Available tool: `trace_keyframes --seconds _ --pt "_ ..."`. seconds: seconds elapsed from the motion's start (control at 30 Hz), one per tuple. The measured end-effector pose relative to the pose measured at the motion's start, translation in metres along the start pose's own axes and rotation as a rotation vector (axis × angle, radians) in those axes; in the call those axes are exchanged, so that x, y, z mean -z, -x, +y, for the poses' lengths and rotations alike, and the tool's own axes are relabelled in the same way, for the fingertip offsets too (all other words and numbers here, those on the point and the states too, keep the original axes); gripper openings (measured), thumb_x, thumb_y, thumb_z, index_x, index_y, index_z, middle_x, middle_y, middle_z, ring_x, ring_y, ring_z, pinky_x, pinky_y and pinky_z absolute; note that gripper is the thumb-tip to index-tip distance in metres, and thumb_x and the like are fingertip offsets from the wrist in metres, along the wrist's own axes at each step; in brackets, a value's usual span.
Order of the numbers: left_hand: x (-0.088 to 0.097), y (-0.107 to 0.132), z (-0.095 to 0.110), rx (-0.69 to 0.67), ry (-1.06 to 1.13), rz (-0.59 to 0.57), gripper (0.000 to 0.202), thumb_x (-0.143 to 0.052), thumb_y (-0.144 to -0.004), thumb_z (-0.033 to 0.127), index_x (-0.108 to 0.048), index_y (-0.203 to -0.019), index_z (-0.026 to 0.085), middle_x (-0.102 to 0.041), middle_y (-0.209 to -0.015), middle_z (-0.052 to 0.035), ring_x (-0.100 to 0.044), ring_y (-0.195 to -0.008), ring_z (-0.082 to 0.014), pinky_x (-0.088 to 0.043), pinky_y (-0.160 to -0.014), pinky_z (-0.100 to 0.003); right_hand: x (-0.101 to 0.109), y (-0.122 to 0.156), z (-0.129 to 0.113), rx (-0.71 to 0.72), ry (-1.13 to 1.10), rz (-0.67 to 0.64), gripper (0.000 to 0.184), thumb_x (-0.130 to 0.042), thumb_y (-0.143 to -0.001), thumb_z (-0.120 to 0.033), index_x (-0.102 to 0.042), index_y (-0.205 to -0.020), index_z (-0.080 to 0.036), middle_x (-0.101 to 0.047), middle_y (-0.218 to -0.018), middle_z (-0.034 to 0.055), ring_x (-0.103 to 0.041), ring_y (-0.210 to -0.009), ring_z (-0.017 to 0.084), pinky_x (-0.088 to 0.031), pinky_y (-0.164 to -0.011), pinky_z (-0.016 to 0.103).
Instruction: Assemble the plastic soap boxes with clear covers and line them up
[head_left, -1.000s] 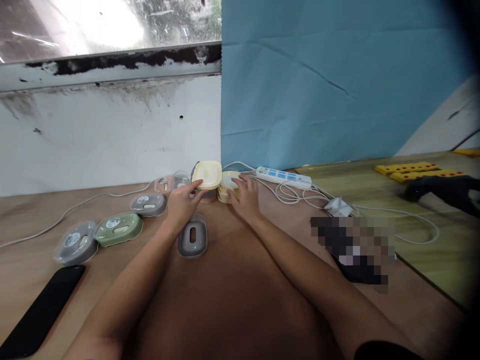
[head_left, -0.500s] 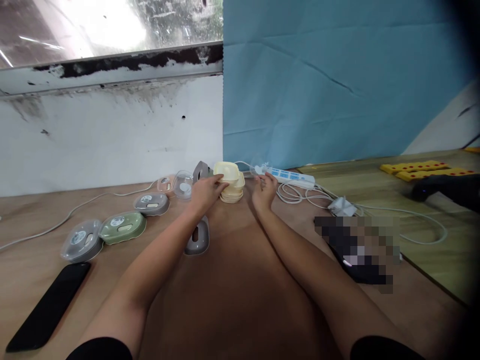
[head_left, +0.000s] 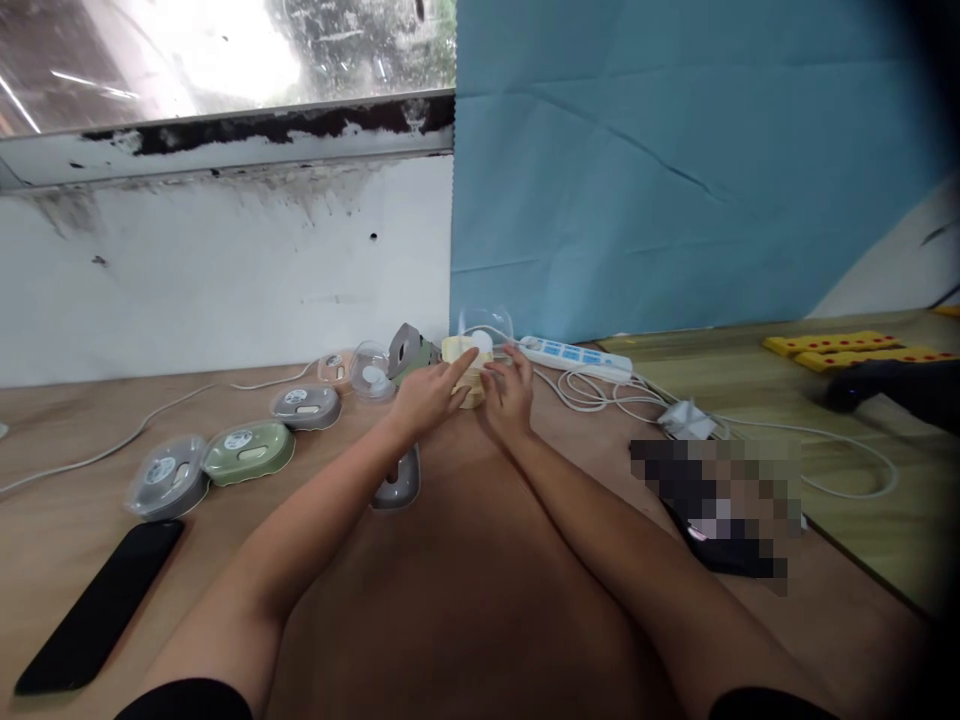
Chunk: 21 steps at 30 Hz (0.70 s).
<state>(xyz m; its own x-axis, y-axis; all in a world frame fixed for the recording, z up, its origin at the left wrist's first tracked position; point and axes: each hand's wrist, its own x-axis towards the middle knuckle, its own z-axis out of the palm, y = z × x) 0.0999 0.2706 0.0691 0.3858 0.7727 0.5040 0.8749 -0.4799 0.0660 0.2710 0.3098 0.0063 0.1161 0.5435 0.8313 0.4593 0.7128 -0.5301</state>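
A pale yellow container (head_left: 454, 348) sits atop a stack of yellow containers (head_left: 471, 395) in front of the blue sheet, partly covered by my fingers. My left hand (head_left: 429, 398) is at its left side, index finger stretched over the top, thumb below. From the right, my right hand (head_left: 511, 395) pinches a clear plastic lid (head_left: 496, 322) with a white label, tilted above the yellow container. Left of the stack stand a grey container (head_left: 406, 347) on its side and another clear lid (head_left: 370, 368). Beneath my left forearm lies a grey lidded container (head_left: 401, 485).
Grey (head_left: 306, 407), green (head_left: 250, 452) and pink (head_left: 334, 367) lidded containers lie leftward, near a black phone (head_left: 101, 605). A power strip (head_left: 577, 358) with coiled white cables (head_left: 585, 390) lies behind right. A blurred-out dark object (head_left: 712, 510) and yellow strips (head_left: 847, 345) are further right.
My right hand has brought the clear lid leftward over the yellow container. My left index finger has moved onto the top of the container, which now sits slightly lower.
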Motion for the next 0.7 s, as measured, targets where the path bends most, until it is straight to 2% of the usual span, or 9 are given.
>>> trace_keyframes --seconds 0.1,0.23,0.33,0.4,0.47,0.53,0.6,0.67,0.7 --pt "0.012 0.01 -0.004 -0.055 -0.067 0.005 0.038 -0.046 -0.102 0.04 -0.062 -0.131 0.021 -0.073 -0.091 -0.0093 -0.068 -0.085 -0.0227 -0.045 -0.076 -0.03 -0.004 0.007 -0.018 0.074 -0.072 -0.077 0.023 -0.053 -0.096 -0.043 -0.067 -0.101 -0.025 -0.055 -0.138 0.0124 -0.041 -0.143 0.03 -0.033 -0.119 0.055" --pt "0.033 0.025 -0.03 0.059 -0.035 0.095 0.034 -0.049 -0.101 0.045 -0.07 -0.099 0.019 -0.071 -0.087 -0.0096 -0.066 -0.088 -0.0238 -0.044 -0.078 -0.032 -0.003 0.015 -0.037 0.043 -0.136 -0.161 0.037 -0.063 -0.088 -0.05 -0.063 -0.119 -0.028 -0.052 -0.146 0.0111 -0.035 -0.148 0.033 -0.026 -0.12 0.063" --pt "0.043 0.045 -0.06 0.197 -0.018 0.205 0.029 -0.051 -0.101 0.042 -0.068 -0.098 0.019 -0.071 -0.094 -0.0084 -0.065 -0.091 -0.0229 -0.044 -0.078 -0.031 -0.003 0.027 -0.059 0.2 -0.253 -0.505 0.045 -0.073 -0.077 -0.055 -0.067 -0.115 -0.031 -0.065 -0.132 0.0099 -0.05 -0.136 0.035 -0.031 -0.118 0.062" --pt "0.045 0.06 -0.08 0.288 -0.05 0.245 0.027 -0.052 -0.1 0.042 -0.068 -0.101 0.019 -0.071 -0.098 -0.0087 -0.064 -0.087 -0.022 -0.044 -0.074 -0.03 -0.007 0.038 -0.077 0.442 -0.334 -0.804 0.044 -0.076 -0.075 -0.057 -0.07 -0.11 -0.031 -0.072 -0.118 0.0084 -0.062 -0.122 0.032 -0.039 -0.114 0.056" --pt "0.041 0.072 -0.095 0.356 -0.084 0.225 0.026 -0.053 -0.1 0.04 -0.068 -0.104 0.02 -0.07 -0.104 -0.01 -0.064 -0.088 -0.0229 -0.044 -0.072 -0.029 -0.013 0.049 -0.093 0.648 -0.351 -0.98 0.043 -0.074 -0.076 -0.057 -0.071 -0.108 -0.029 -0.074 -0.111 0.0088 -0.065 -0.113 0.031 -0.044 -0.109 0.052" --pt "0.035 0.08 -0.104 0.397 -0.101 0.154 0.026 -0.054 -0.099 0.038 -0.068 -0.109 0.019 -0.07 -0.108 -0.0112 -0.065 -0.091 -0.0246 -0.046 -0.073 -0.03 -0.019 0.058 -0.105 0.766 -0.324 -1.041 0.033 -0.069 -0.082 -0.05 -0.071 -0.105 -0.026 -0.074 -0.104 0.009 -0.067 -0.102 0.029 -0.049 -0.103 0.05" --pt "0.028 0.085 -0.108 0.428 -0.101 0.088 0.03 -0.053 -0.099 0.037 -0.066 -0.119 0.019 -0.068 -0.113 -0.0122 -0.066 -0.096 -0.0263 -0.049 -0.077 -0.032 -0.02 0.062 -0.11 0.805 -0.272 -1.044 0.018 -0.062 -0.09 -0.037 -0.07 -0.101 -0.026 -0.074 -0.098 0.0063 -0.068 -0.094 0.025 -0.05 -0.102 0.048" --pt "0.022 0.086 -0.11 0.473 -0.105 0.049 0.04 -0.053 -0.098 0.037 -0.06 -0.133 0.019 -0.066 -0.118 -0.014 -0.066 -0.101 -0.0288 -0.051 -0.081 -0.036 -0.016 0.061 -0.111 0.799 -0.258 -0.941 0.015 -0.056 -0.093 -0.026 -0.068 -0.1 -0.028 -0.073 -0.097 0.0026 -0.068 -0.092 0.021 -0.049 -0.105 0.044" --pt "0.019 0.087 -0.11 0.496 -0.106 0.03 0.046 -0.054 -0.097 0.037 -0.057 -0.139 0.019 -0.064 -0.121 -0.015 -0.066 -0.102 -0.0298 -0.052 -0.082 -0.037 -0.013 0.057 -0.111 0.787 -0.271 -0.838 0.017 -0.055 -0.093 -0.023 -0.067 -0.103 -0.028 -0.072 -0.098 0.0016 -0.068 -0.093 0.019 -0.048 -0.106 0.043"
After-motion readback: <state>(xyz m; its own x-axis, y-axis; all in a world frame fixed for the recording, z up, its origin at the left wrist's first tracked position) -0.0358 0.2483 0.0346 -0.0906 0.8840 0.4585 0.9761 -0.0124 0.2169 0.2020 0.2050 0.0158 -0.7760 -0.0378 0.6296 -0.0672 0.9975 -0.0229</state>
